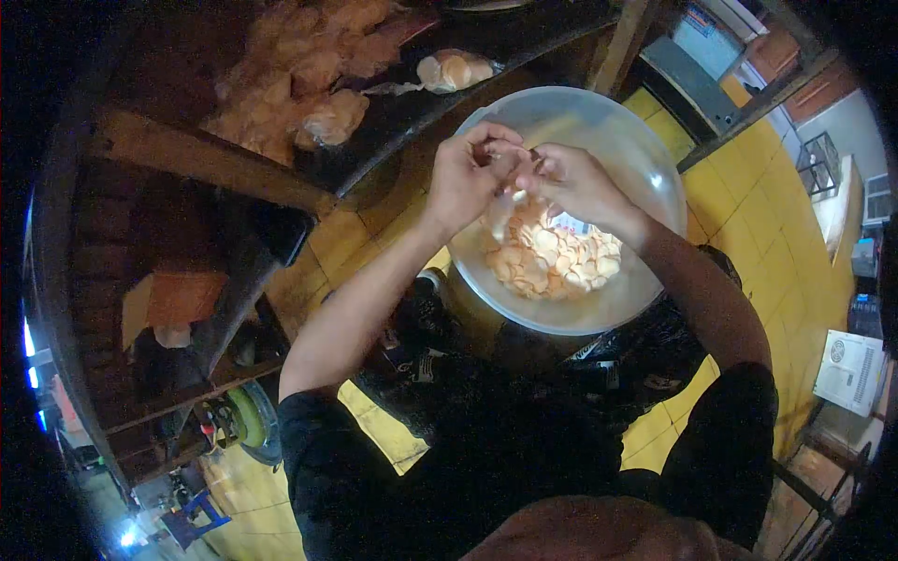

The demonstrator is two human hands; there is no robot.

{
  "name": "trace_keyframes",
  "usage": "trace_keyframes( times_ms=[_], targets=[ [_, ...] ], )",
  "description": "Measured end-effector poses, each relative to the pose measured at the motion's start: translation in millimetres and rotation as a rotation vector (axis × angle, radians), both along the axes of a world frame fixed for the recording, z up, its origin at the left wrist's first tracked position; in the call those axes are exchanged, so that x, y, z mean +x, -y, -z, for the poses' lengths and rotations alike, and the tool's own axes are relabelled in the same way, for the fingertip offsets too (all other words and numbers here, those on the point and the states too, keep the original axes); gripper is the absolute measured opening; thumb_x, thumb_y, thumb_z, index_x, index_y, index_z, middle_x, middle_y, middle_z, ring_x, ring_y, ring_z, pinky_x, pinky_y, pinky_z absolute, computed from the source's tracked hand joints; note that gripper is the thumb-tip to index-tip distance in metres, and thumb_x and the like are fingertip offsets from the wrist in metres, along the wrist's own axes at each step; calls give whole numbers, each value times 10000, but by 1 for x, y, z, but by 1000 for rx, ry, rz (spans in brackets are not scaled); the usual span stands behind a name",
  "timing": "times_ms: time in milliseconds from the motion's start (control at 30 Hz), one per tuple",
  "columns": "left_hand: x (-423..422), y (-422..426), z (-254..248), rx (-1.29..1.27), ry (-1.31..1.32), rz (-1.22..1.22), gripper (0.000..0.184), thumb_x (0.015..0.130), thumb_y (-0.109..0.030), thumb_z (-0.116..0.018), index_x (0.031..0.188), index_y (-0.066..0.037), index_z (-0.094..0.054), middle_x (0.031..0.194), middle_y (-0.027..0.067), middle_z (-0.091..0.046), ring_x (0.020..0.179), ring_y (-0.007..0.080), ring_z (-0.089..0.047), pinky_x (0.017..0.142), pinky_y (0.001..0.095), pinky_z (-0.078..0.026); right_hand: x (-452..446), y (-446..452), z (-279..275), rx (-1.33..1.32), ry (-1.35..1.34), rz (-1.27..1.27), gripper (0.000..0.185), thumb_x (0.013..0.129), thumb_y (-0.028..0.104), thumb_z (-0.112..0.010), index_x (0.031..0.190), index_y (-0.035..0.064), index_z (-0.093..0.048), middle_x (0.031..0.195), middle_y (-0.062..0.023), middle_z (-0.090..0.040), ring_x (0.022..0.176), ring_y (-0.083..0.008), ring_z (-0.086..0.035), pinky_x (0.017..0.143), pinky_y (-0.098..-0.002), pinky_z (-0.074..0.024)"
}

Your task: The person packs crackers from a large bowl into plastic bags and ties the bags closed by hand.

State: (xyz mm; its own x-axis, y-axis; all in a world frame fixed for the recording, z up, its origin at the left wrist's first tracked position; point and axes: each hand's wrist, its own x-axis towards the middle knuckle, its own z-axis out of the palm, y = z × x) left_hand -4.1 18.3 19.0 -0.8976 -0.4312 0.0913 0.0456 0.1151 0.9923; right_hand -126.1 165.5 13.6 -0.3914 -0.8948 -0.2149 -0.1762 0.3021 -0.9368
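Note:
My left hand [475,176] and my right hand [582,187] meet above a large translucent plastic tub [482,280]. Fingers of both are closed in a pinch, tip to tip. What they hold between them is too small and blurred to make out. Round, pale chips [547,260] are heaped in the tub below. Just under my right hand shows a white and bluish patch [569,223], perhaps a printed label; I cannot tell whether it hangs from the hands or lies on the chips.
On the dark table [398,126] at upper left lie a filled clear bag [456,71] of chips and a pile of similar bags [309,70]. Wooden posts [215,164] stand left and upper right. A green gas cylinder [245,418] sits at lower left, on yellow floor tiles [748,252].

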Motion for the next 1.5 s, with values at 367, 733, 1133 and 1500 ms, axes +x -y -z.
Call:
trace_keyframes(
  times_ms=[367, 733, 1133, 1500],
  targets=[
    [2, 9, 1, -261, 11, 34, 137, 876, -24, -661, 1008, 8, -649, 843, 67, -695, 697, 98, -634, 641, 248, -520, -5, 4, 12, -31, 313, 70, 161, 940, 126, -637, 1037, 8, -583, 943, -79, -655, 823, -135, -649, 719, -254, -549],
    [1, 8, 16, -153, 65, 68, 122, 865, -35, -603, 965, -2, -666, 782, 150, -687, 623, 216, -690, 608, 328, -535, 11, 7, 23, -44, 11, 88, 167, 888, 104, -651, 1004, 5, -583, 844, -126, -670, 714, -185, -665, 640, -309, -539],
    [2, 11, 4, -911, 66, -18, 217, 760, 17, -665, 970, 0, -616, 840, 177, -649, 787, 225, -695, 710, 335, -553, -1, 1, 4, -214, -526, 12, 274, 868, 18, -523, 1119, -23, -621, 917, -197, -681, 799, -295, -687, 758, -389, -528],
    [-6, -11, 7, -4, -104, 195, 306, 961, -252, -604, 1150, -12, -589, 1110, 33, -616, 1012, 118, -564, 892, 305, -471, -10, 6, -20, -441, -329, -269, 153, 933, 149, -586, 986, 5, -585, 874, -105, -640, 846, -203, -629, 763, -348, -500]
  ],
)
